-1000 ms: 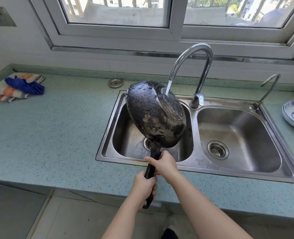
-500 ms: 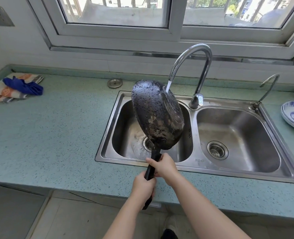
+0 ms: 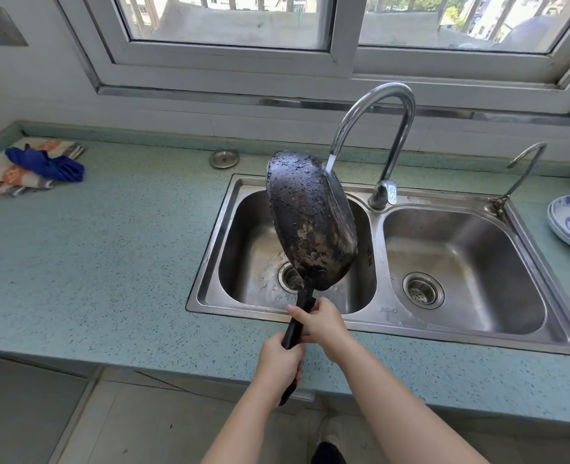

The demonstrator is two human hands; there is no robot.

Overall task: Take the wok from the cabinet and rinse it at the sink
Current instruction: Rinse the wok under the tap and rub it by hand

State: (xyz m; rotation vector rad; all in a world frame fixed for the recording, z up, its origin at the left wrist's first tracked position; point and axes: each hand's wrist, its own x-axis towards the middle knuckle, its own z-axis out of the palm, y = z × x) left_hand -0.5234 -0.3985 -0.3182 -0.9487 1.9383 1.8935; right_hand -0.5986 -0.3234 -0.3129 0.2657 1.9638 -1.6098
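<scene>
While water falls from the faucet [image 3: 394, 128] onto the far rim of the wok [image 3: 310, 222], the step in hand reads as the rinse itself; the cabinet part looks done. The wok hangs in the air over the left basin [image 3: 250, 236] of the sink [image 3: 206, 262], touching neither wall nor drain.

Both hands grasp the black handle [image 3: 304, 296]. The right hand [image 3: 320, 324] has its fingers wrapped round it close under the bowl. The left hand [image 3: 278, 363] is clenched lower, with the handle end sticking out below it.

Next move, my guess: roll the handle with both wrists so the stream sweeps the inside, keeping the bowl over the basin so runoff drops in. Shutting the tap later needs one hand freed.

The wok stands nearly on edge. Its blackened, wet underside faces left and toward the camera, and its mouth faces right, toward the faucet. The long axis runs from the handle end near the person up and away to the rim under the spout.
</scene>
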